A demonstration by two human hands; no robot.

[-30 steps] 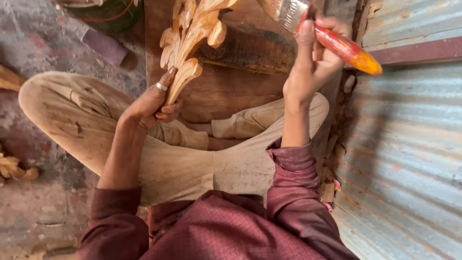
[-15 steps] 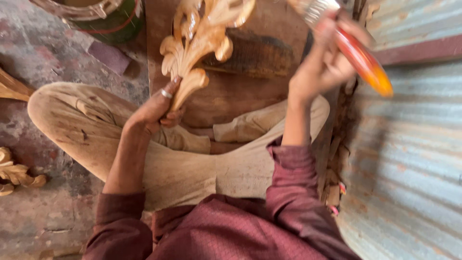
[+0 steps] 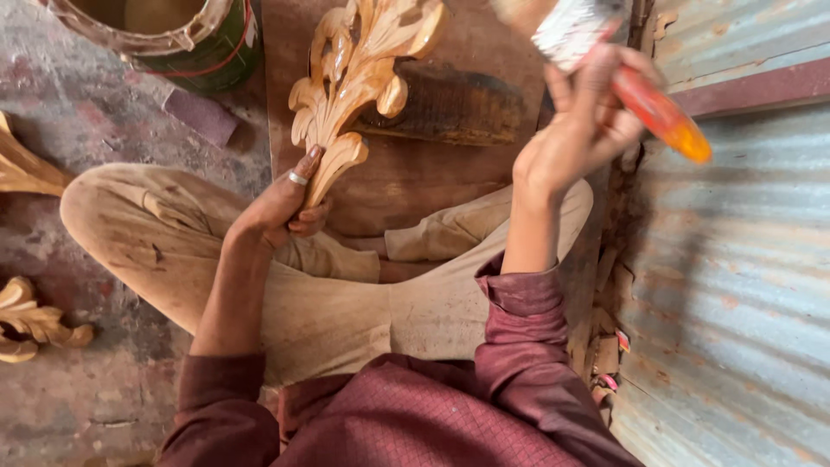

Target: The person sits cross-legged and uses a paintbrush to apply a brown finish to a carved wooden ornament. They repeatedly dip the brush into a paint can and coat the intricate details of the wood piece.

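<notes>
Hands (image 3: pixel 281 207) (image 3: pixel 579 130) keep gripping carving (image 3: pixel 354 78) and paintbrush (image 3: pixel 640 95), now sharper.

Seated cross-legged on a rough concrete floor (image 3: pixel 78 406), corrugated metal sheet wall (image 3: pixel 743 285) to the right. Pale carved wooden leaf ornament (image 3: pixel 354 78) held by its lower end in the left hand (image 3: pixel 281 207), raised over a flat brown wooden board (image 3: pixel 406 173) ahead of the knees. Red-and-orange-handled paintbrush (image 3: pixel 644 95) gripped in the right hand (image 3: pixel 575 130), right of the ornament and apart from it. Green round tin can (image 3: pixel 173 35) beyond the left knee, small purple sanding block (image 3: pixel 201 114) just before it. Two more carved wooden pieces (image 3: pixel 30 324) on the floor at far left.
</notes>
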